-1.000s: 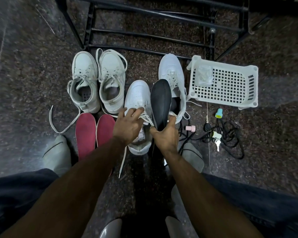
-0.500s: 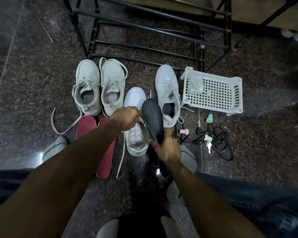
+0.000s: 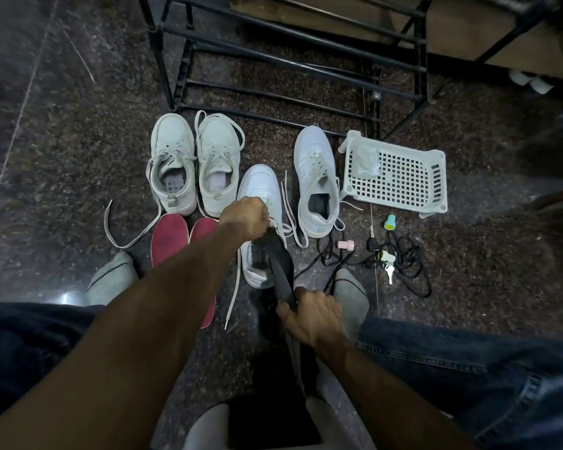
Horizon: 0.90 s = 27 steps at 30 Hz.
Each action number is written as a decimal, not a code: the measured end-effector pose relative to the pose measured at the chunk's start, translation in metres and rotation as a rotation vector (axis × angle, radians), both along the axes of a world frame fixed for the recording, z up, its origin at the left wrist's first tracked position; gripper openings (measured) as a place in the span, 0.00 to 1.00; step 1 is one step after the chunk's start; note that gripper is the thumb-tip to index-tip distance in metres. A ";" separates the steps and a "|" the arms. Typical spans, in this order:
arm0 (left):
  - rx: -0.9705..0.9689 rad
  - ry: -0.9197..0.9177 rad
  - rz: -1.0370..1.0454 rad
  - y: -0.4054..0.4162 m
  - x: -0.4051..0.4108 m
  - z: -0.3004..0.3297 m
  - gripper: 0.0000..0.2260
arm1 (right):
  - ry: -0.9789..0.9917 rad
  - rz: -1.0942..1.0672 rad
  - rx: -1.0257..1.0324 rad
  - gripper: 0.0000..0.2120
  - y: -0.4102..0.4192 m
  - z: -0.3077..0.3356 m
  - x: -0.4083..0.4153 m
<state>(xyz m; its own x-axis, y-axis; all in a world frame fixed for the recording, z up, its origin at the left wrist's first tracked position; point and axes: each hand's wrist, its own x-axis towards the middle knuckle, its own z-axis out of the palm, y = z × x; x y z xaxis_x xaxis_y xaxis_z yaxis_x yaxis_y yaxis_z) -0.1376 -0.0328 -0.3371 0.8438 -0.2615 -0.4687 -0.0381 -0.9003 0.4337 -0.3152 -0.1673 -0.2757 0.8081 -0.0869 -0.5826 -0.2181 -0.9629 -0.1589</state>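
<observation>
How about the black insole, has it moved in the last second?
Yes. The black insole, gripped by the right hand, has swung leftward and down: its tip now sits inside the middle white shoe, which the left hand holds.

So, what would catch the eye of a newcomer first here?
Two bare arms meet at the centre: the left hand grips a white sneaker, and the right hand holds a black insole with its front end in that shoe. Two red insoles lie to the left, a white basket to the right.
</observation>
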 end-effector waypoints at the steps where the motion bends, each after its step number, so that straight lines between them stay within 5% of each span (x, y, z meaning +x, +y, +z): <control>1: -0.001 0.008 -0.001 0.000 0.000 0.002 0.07 | 0.008 -0.014 -0.001 0.22 0.004 0.001 0.005; 18: -0.051 0.047 0.002 0.003 0.006 -0.003 0.04 | -0.016 -0.326 0.063 0.22 0.029 -0.006 0.050; 27: -0.057 0.077 0.047 0.001 0.004 0.002 0.03 | -0.062 -0.221 0.010 0.16 0.028 -0.008 0.060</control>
